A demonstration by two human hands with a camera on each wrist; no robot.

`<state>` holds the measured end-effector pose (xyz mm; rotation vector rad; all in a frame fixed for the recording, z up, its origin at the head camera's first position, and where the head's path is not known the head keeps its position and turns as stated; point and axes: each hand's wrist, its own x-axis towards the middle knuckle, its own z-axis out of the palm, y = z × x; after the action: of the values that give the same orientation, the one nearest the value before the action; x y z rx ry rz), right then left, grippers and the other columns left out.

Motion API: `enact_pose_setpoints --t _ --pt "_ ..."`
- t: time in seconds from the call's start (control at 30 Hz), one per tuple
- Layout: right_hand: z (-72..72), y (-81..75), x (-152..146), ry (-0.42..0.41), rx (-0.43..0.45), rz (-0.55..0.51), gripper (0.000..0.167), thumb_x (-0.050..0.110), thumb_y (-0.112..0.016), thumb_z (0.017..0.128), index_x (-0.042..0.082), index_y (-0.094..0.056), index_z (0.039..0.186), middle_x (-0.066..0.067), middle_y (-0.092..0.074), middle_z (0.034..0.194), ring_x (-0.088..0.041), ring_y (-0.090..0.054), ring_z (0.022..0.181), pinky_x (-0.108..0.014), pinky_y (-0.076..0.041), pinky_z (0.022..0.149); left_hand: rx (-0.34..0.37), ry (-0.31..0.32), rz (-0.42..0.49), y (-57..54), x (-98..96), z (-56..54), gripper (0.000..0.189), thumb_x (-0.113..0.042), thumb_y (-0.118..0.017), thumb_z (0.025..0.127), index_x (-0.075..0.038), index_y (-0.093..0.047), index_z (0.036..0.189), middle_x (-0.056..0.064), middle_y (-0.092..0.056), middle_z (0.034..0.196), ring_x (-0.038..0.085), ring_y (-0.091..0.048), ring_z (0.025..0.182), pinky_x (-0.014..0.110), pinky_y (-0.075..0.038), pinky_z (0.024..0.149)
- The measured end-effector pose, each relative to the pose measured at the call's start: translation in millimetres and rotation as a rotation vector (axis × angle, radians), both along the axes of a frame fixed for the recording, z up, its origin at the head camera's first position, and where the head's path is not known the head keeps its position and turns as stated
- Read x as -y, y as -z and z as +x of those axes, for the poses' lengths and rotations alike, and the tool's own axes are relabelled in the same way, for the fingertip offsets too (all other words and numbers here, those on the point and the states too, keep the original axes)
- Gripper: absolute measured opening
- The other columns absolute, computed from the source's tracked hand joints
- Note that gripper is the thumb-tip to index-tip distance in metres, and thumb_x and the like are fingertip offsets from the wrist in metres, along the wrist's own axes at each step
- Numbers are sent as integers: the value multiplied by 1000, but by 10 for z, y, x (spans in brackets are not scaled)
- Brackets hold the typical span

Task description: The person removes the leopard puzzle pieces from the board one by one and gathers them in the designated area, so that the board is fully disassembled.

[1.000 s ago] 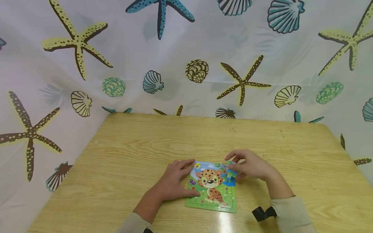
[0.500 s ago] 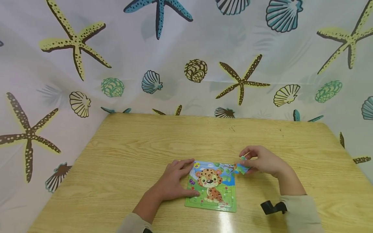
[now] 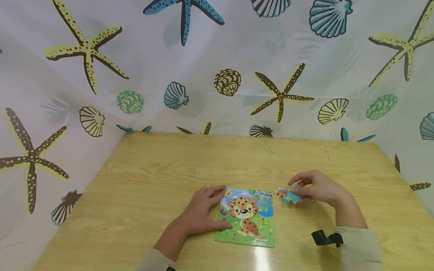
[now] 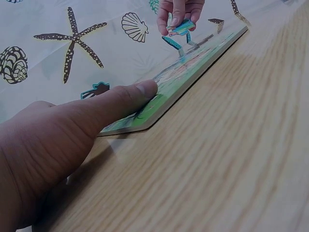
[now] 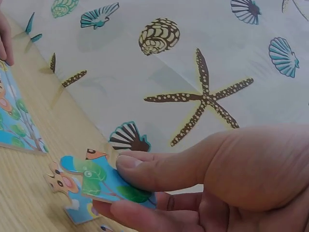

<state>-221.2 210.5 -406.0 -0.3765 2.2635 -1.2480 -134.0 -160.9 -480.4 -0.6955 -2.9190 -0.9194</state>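
Note:
A jigsaw puzzle (image 3: 251, 234) with a spotted cub picture lies flat on the table. My left hand (image 3: 202, 215) rests along its left side, thumb straight on the lower left face and fingertips at the upper left corner. Just past the upper right corner, my right hand (image 3: 317, 190) pinches a blue puzzle piece with green leaves (image 5: 94, 178) between thumb and fingers. Against it, farther from the palm, shows another piece with an orange animal part (image 5: 63, 182); whether it is held too or lies on the table, I cannot tell. The right palm's inside is partly hidden.
The wooden table (image 3: 162, 162) spreads out on all sides of the puzzle. Behind and beside it hangs a white cloth (image 3: 210, 45) printed with starfish and shells. A black bracket (image 3: 327, 238) juts from the right sleeve.
My right hand has moved right, off the puzzle's upper right corner, carrying leafy puzzle material with it. The piece with the orange part now shows beside its fingertips. My left hand stays in place.

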Motion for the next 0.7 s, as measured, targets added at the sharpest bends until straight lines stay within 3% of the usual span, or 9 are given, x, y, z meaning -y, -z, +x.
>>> enact_pose_setpoints --t 0.7 --pt "-73 81 -585 151 36 -42 48 17 -71 94 -8 -55 131 -10 -55 104 -15 -65 85 -34 -59 81 -9 -4 -11 -7 -20 -8 107 -69 -78 71 -11 -40 153 -4 -36 161 18 -42 128 50 -33 106"
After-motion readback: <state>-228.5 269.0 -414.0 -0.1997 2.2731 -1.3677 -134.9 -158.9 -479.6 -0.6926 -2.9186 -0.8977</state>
